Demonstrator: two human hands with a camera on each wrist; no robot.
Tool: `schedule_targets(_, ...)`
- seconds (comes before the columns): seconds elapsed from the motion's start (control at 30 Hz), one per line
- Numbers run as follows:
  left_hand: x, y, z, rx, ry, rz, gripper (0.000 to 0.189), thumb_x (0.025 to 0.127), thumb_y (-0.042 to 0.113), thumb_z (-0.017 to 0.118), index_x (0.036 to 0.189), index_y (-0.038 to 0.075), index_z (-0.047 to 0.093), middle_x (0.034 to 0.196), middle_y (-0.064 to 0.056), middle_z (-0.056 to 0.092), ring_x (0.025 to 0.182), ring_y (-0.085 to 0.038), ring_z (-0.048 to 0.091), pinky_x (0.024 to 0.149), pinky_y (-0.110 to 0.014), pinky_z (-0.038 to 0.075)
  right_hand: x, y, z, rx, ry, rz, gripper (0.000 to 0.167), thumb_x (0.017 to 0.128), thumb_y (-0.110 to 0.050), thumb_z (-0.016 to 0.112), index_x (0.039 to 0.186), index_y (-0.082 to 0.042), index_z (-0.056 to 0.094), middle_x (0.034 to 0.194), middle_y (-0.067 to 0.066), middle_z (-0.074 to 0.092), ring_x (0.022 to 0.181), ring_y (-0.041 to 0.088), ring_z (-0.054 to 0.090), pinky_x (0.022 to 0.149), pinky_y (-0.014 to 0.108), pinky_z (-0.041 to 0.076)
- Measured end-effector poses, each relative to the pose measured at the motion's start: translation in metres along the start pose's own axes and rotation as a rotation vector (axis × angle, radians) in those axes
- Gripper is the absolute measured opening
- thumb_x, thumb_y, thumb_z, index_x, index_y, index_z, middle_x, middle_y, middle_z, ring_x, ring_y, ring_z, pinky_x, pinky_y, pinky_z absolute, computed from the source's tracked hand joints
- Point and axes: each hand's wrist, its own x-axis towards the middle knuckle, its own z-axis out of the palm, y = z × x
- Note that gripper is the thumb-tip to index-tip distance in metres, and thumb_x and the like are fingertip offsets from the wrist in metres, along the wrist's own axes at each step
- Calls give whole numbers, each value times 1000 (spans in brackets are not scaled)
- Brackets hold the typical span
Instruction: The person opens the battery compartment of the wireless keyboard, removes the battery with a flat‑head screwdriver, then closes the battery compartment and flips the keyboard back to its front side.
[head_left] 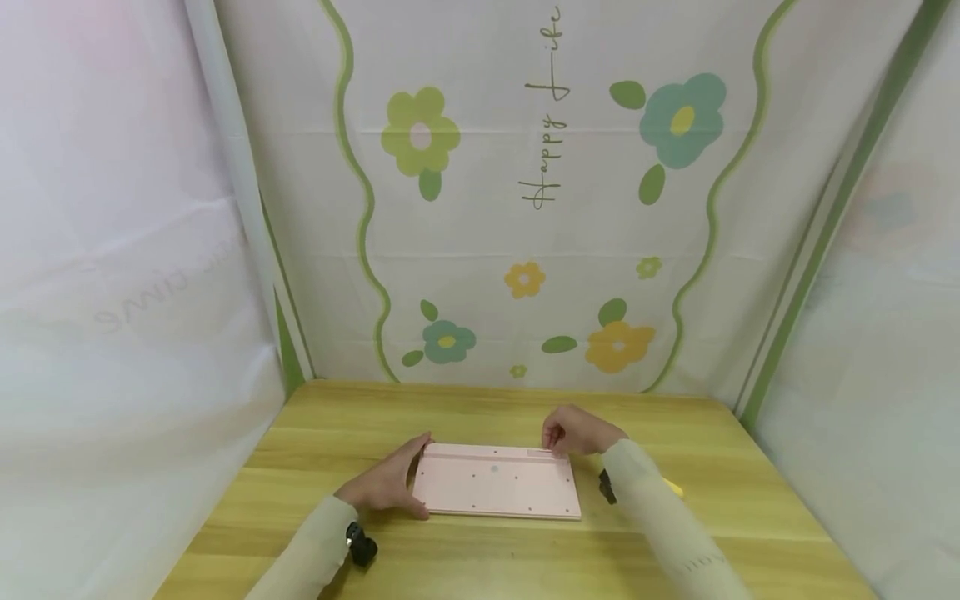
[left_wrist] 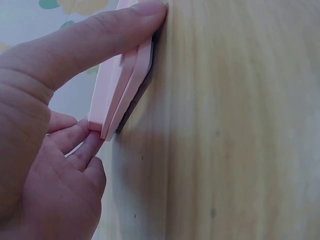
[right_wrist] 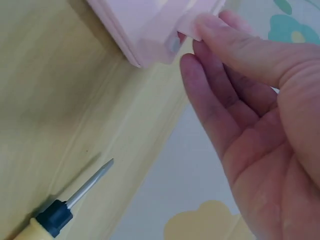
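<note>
Item one: a flat pink panel (head_left: pixel 495 487), dotted with small dark marks, lying in the lower centre of the head view on a wood-grain table (head_left: pixel 465 567). A dark layer shows beneath it in the left wrist view (too little of it to identify).

Item two: a small pink strip (right_wrist: pixel 190 27), upper right of centre in the right wrist view, at the panel's far right corner; whether it is fully detached cannot be told.

Item three: left hand (head_left: pixel 386 483), lower left of centre, grasping the panel's left end, thumb along the near edge, fingers at the far corner.

Item four: right hand (head_left: pixel 581 431), right of centre, pinching the strip between thumb and finger; the other fingers are bent loosely.

Item five: a screwdriver (right_wrist: pixel 62 210), yellow-handled, lower left of the right wrist view, blade toward the panel, not held.

Condition notes, by judgement: the strip, thin and held at the fingertips, could slip and drop if the pinch loosens; it could bend or crack if levered askew. The panel might swing should the left grasp slacken (its right end has no hand bracing it). A sweeping right forearm could knock the screwdriver.
</note>
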Motion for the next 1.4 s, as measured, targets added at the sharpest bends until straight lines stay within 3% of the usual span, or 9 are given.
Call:
schedule_targets(0.13,0,-1,-1,1,2,1,135,71,32,99,168,-1,11,175,-24,17,163,-45,17,130,-66,17,-2,6,1,-15,19,-73,10,92,11,73,92,1,75,90,17,74,81,32,68,69,31,59)
schedule_targets(0.23,0,-1,-1,0,0,-3,135,71,33,99,168,-1,11,175,-24,17,163,-45,17,130,-66,17,-1,11,1,-21,54,-82,13,93,12,71,93,-1,75,91,14,75,82,27,69,72,32,61)
schedule_targets(0.37,0,-2,0,3,-1,-1,135,72,33,99,168,-1,11,175,-24,17,163,-44,18,130,-65,18,0,16,-2,2,98,-60,13,93,12,71,94,-1,74,93,14,74,85,23,69,74,25,59)
schedule_targets(0.63,1,-3,1,-3,-1,-7,136,72,34,99,168,-1,10,176,-22,17,163,-44,17,130,-66,17,8,36,-9,-31,158,-22,11,93,9,72,92,-1,75,90,11,74,80,12,64,71,23,57)
schedule_targets(1.0,-1,-2,1,-5,1,-12,135,71,33,99,169,1,11,176,-23,17,163,-44,17,130,-66,17,11,50,8,-59,219,50,19,87,15,72,85,-4,75,86,9,73,79,16,62,69,23,54)
schedule_targets(1.4,0,-3,1,7,-4,-8,136,72,35,98,169,1,9,176,-22,15,163,-44,15,129,-67,17,9,57,14,-93,258,77,16,92,9,72,90,-7,76,89,7,75,80,11,62,73,26,55)
